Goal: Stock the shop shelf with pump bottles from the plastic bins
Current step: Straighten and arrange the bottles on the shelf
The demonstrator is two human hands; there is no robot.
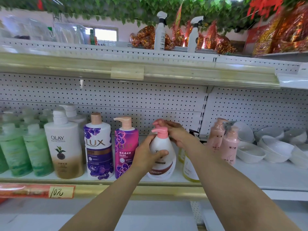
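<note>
The shelf runs the width of the aisle at chest height, with a white pegboard back behind it. At its right end sit stacks of white bowls. At the left end stands a crowd of green bottles, and just beside them, along the front edge, a tall Olay bottle, then a purple Lux bottle and a magenta Lux bottle, all upright.

Next in the row, near the middle of the front edge, the white pump bottle with a pink pump stands upright on the shelf. The left hand has its grip clamped round the bottle's body, thumb across the label.

The right hand reaches in behind it, fingers lying against a rear pink pump; I cannot tell whether that grip is closed on it.

Past the right arm stand a yellow bottle and two pink bottles.

A handwritten price tag hangs on the front edge.
</note>
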